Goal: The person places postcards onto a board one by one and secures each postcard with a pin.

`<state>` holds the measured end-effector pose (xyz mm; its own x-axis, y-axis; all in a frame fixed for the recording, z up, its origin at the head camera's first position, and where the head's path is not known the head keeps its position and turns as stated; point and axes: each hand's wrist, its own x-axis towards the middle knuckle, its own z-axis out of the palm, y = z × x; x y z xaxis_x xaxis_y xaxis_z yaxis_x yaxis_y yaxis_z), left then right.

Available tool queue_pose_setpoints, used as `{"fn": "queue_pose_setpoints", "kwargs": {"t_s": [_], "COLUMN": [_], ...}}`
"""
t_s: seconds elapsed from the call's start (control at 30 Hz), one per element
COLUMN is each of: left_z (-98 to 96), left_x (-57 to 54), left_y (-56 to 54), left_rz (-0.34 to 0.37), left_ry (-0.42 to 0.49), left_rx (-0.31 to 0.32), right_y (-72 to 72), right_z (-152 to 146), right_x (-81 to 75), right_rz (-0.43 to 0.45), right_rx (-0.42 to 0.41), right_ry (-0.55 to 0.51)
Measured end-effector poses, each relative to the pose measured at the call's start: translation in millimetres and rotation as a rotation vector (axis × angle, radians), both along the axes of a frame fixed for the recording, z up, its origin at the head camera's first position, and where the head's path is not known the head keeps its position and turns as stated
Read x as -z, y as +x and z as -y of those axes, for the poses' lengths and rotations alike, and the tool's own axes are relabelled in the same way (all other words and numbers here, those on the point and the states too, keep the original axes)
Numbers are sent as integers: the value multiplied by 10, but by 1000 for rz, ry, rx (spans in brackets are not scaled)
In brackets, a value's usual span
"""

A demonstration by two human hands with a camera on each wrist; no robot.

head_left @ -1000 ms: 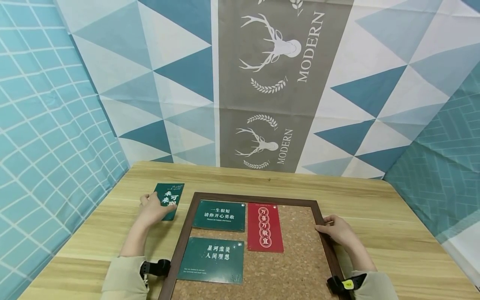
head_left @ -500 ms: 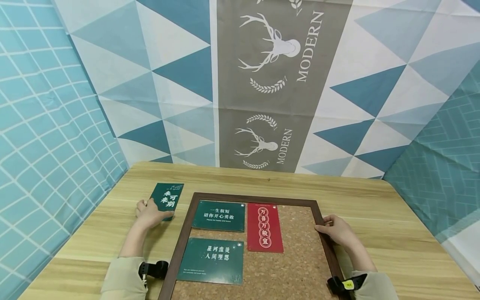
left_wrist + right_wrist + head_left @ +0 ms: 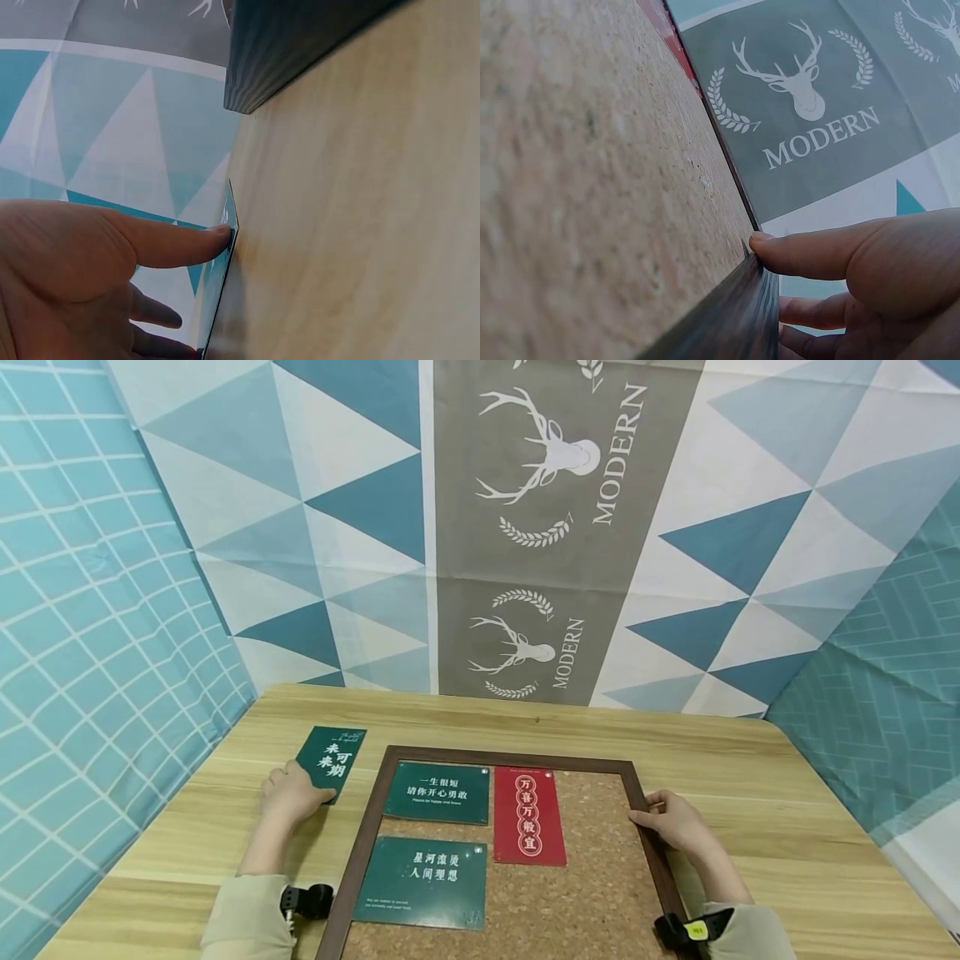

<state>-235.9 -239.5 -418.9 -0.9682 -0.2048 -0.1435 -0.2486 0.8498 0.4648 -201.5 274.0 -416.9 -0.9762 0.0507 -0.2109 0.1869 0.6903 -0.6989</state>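
A dark green postcard with white lettering is on the wooden table, left of a framed corkboard. My left hand holds the card's near end, thumb on the right edge and fingers along the left. The left wrist view shows the thumb of my left hand against the edge of the thin postcard. At the corkboard's right side, my right hand grips the brown wooden frame. Seen from the right wrist, the thumb of my right hand presses the frame's top edge, fingers outside it.
Two green cards, an upper one and a lower one, lie on the board's left half. A red card lies beside the upper one. Bare cork shows on the right. The wooden table backs onto a patterned cloth.
My left hand has slid back toward the near end of the green postcard. The card's near end has swung slightly left. My right hand has stayed on the frame.
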Motion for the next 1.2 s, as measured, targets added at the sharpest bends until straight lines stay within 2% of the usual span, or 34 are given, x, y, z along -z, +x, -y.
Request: {"fn": "queue_pose_setpoints", "kwargs": {"t_s": [0.27,0.47,0.77,0.9,1.03,1.2], "left_z": [21,-3,6,19,29,30], "left_x": [-37,-82,-84,-100,-111,-150], "left_y": [18,37,23,32,35,32], "left_rz": [-34,-61,-180,-232,-256,-308], "left_ry": [27,7,-3,-11,-38,-72], "left_rx": [-18,-55,-99,-86,-61,-61], "right_y": [-2,1,-1,-6,-3,-5], "right_z": [-6,0,8,14,15,11], "right_x": [8,3,-8,-14,-20,-21], "right_rz": [-5,-9,-3,1,5,9], "right_rx": [0,-1,-1,0,1,-1], "right_ry": [4,4,6,7,5,-1]}}
